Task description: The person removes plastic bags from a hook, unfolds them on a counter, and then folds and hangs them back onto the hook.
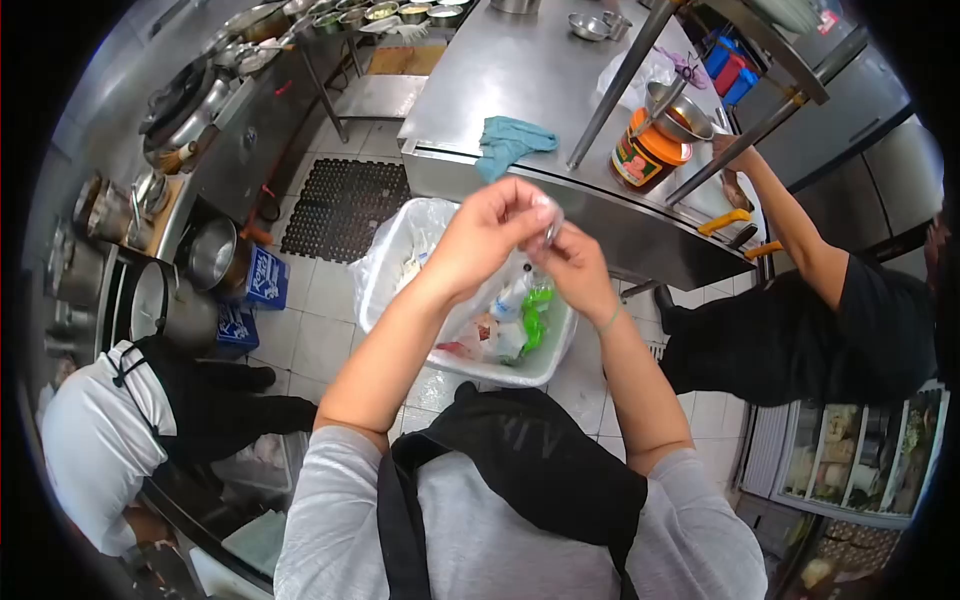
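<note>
Clear, shiny wrapping sits pinched between the fingertips of both hands, raised directly over a white bin. The left hand curls its fingers around one side of it, and the right hand grips the other; what is inside cannot be made out. The bin, lined with a plastic bag, holds bottles and green and red scraps, and stands on a pale tiled floor.

At 12 o'clock from the hands runs a steel table carrying a blue cloth, small metal bowls and, toward 2 o'clock, an orange-lidded tin with a metal bowl on it. At 3 o'clock a person in black reaches up to that table. At 10 o'clock a black rubber mat lies on the floor, and beyond it is a cooking range crowded with pots and pans. At 8 o'clock another person in white with a black apron bends low beside the range.
</note>
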Motion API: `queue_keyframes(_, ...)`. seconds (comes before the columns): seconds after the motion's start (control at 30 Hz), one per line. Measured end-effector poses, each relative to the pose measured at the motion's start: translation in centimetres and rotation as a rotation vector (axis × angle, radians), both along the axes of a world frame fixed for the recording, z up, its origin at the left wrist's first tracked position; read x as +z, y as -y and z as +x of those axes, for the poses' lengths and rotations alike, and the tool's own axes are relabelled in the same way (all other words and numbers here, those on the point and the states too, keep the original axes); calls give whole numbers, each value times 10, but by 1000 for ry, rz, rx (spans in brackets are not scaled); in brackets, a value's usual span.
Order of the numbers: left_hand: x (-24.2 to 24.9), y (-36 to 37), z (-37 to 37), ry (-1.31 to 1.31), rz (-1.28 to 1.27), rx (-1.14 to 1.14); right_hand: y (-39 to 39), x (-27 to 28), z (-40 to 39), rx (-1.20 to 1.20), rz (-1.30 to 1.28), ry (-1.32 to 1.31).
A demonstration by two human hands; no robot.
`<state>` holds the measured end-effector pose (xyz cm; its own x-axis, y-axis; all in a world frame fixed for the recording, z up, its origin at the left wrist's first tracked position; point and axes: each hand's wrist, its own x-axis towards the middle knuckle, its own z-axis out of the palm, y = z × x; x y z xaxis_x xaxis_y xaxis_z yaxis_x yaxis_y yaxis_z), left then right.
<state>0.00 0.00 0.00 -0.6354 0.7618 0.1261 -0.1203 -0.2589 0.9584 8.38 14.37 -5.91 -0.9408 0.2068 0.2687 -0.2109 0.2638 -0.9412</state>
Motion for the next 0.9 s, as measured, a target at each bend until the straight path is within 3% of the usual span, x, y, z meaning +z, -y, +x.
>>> queue_keyframes(0.17, 44, 7, 9, -385, -34, 259, 10, 59, 6, -199, 423, -235)
queue_keyframes(0.3, 46, -1, 8, -917, -103, 341, 13, 62, 10, -100, 817, -355)
queue_keyframes(0.33, 48, -2, 4, -921, -170, 305, 17, 65, 15, -104, 878, -333)
queue_keyframes(0.43, 32, -2, -21, -92, -69, -133, 18, 67, 26, -186, 826, -373)
queue_keyframes(0.57, -21, -9, -36, -203, -298, -61, 6, 71, 37, -327, 409, -398)
queue_keyframes(0.67, -77, -3, -54, -516, -447, 267, -13, 74, 45, -418, 102, -422)
queue_keyframes(0.7, -112, 4, -71, -569, -442, 369, -23, 75, 52, -444, 47, -401)
queue_keyframes(0.77, -157, 25, -91, -533, -712, 463, -40, 79, 62, -561, -35, -291)
queue_keyframes(0.83, -204, 46, -98, -617, -963, 507, -78, 59, 71, -544, 185, -255)
queue_keyframes(0.87, -227, 54, -106, -596, -1109, 413, -74, 69, 84, -575, 265, -123)
queue_keyframes(0.9, -214, 57, -96, -515, -1212, 357, -63, 78, 91, -528, 12, -124)
